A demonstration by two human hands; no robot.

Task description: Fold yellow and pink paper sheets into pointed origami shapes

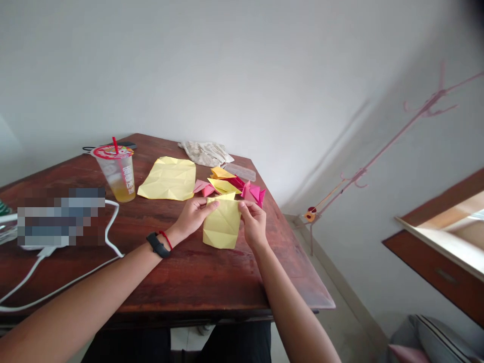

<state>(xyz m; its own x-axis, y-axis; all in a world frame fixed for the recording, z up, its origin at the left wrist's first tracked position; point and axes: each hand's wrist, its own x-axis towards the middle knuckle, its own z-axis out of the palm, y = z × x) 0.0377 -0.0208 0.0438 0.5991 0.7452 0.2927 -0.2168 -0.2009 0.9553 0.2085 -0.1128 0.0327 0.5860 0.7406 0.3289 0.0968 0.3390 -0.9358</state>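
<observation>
A creased sheet of yellow paper [222,227], partly folded at the top, is held up between both hands over the table. My left hand [195,216] pinches its upper left corner, thumb in front. At the upper right corner, my right hand [252,222] pinches the same sheet between thumb and fingers. Just behind lie several folded paper pieces: a pink one [204,187], a yellow one [224,186], an orange one [221,173] and a magenta one [254,192]. A larger creased yellow sheet [168,177] lies flat to the left of them.
On the dark red wooden table [166,287] stands a plastic drink cup [116,174] with a red straw. White cables [109,237] run across the left side. A crumpled cloth [206,153] and a clear plastic case [240,172] lie at the back. A pink coat stand [393,136] leans right.
</observation>
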